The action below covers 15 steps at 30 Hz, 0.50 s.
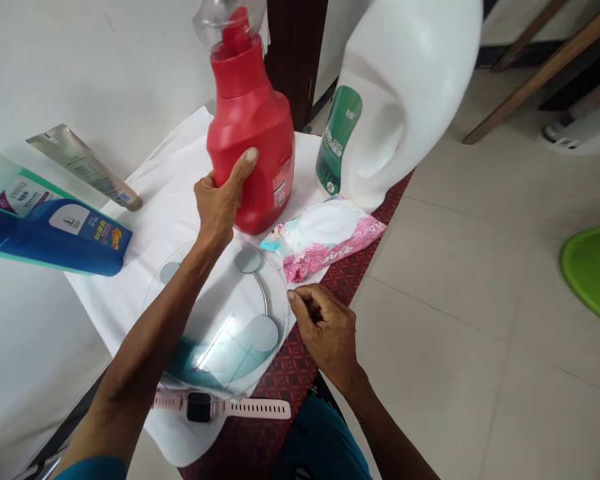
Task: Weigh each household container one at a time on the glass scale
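Observation:
My left hand (220, 193) is wrapped round the side of a red detergent bottle (250, 133), thumb on its front. The bottle stands upright behind a round glass scale (215, 320), and my left forearm crosses over that scale. By the scale's right edge, my right hand (325, 327) is closed, thumb and forefinger together with nothing visible between them. Whether its fingertips touch the glass I cannot tell. Just beyond it lies a pink pack of wet wipes (330, 237), close to the red bottle's base.
A large white jug (410, 73) with a green label stands at the back right. On the left are a blue bottle (55, 227) and a squeeze tube (85, 167). A pink-strapped watch (200, 407) lies at the front. A green seat-like object (595, 273) is at far right.

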Tool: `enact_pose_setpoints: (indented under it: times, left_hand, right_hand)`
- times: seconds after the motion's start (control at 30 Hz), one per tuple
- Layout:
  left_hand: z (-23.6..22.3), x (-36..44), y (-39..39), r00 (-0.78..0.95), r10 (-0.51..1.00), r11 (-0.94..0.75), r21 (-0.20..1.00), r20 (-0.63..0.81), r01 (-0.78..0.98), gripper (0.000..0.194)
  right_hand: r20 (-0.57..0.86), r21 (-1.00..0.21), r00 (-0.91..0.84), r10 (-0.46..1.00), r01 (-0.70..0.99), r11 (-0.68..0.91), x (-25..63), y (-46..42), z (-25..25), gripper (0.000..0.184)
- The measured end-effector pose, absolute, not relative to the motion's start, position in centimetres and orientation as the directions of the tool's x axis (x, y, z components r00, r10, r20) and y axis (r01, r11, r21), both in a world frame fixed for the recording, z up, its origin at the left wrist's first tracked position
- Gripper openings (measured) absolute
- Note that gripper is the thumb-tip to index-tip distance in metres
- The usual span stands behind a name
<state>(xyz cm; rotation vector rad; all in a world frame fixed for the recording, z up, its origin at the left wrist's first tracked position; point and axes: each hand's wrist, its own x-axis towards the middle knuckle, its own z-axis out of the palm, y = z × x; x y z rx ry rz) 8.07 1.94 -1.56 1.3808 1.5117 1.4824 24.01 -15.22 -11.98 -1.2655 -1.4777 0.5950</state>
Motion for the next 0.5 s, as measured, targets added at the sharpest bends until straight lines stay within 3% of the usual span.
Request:
enact_pose_setpoints:
  times: [0.17, 0.4, 0.5]
  left_hand:
    - [-0.5, 6.1, 1.0, -0.381, 0.87, -0.238, 0.942, 0.315, 0.236, 0.07]
    - [5.3, 2.6, -2.7, -0.414, 0.696, -0.504, 0.81, 0.586, 0.298, 0.066]
    - [7.2, 0.5, -5.4, -0.411, 0.725, -0.501, 0.832, 0.553, 0.237, 0.069]
  right_hand:
    - [0.364, -0.869, 0.105, 0.926, 0.396, 0.297, 24.0, -15.1, -11.9, 0.027]
    - [0.294, -0.897, 0.121, 0.948, 0.377, 0.23, 23.9, -15.2, -11.8, 0.03]
    - [0.293, -0.904, 0.129, 0.947, 0.361, 0.231, 23.7, -15.3, -12.0, 0.03]
